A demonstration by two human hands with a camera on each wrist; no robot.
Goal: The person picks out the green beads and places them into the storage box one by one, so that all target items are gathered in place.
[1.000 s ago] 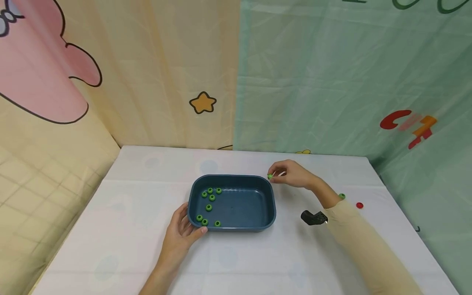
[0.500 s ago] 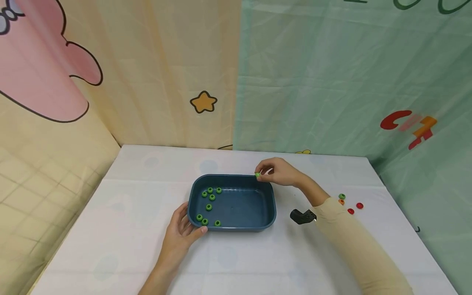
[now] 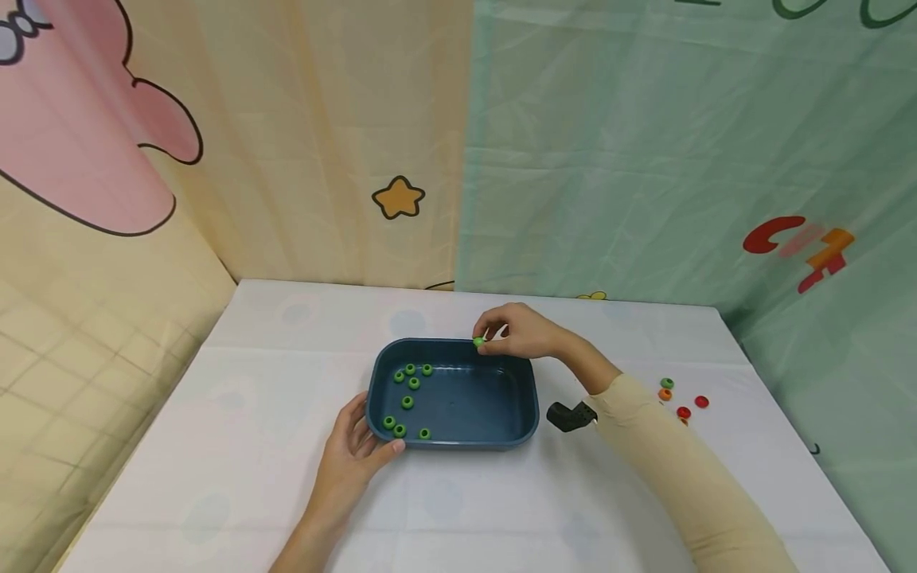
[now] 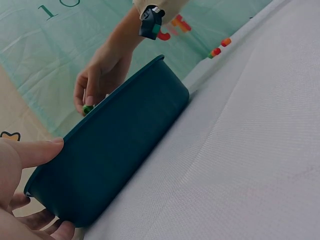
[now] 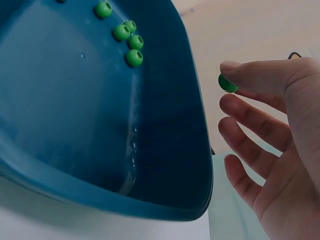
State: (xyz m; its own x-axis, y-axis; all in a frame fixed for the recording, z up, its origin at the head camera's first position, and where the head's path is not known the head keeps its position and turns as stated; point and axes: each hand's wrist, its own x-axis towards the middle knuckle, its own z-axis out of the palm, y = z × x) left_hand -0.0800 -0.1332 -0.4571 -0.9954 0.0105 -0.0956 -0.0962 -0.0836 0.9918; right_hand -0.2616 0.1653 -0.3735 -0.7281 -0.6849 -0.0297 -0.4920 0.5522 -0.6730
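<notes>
A dark blue rectangular tub (image 3: 473, 410) stands on the white table with several green beads (image 3: 407, 403) in its left half. My left hand (image 3: 347, 463) grips the tub's front left corner, thumb at the rim and fingers against the outer wall. Over the back rim, right of its middle, my right hand (image 3: 526, 332) pinches one green bead (image 5: 227, 84) between thumb and index finger. The other fingers of that hand are spread and loosely bent in the right wrist view.
Right of the tub, beside my right sleeve (image 3: 673, 454), lie a green bead (image 3: 667, 383), an orange bead (image 3: 665, 394) and red beads (image 3: 701, 402). A black device (image 3: 571, 416) sticks out from the right wrist. Printed curtains (image 3: 630, 159) rise behind the table (image 3: 243, 477).
My right hand has moved left with the green bead, from the tub's back right corner along its back rim. More loose beads show beside the sleeve. The left hand stays at the tub.
</notes>
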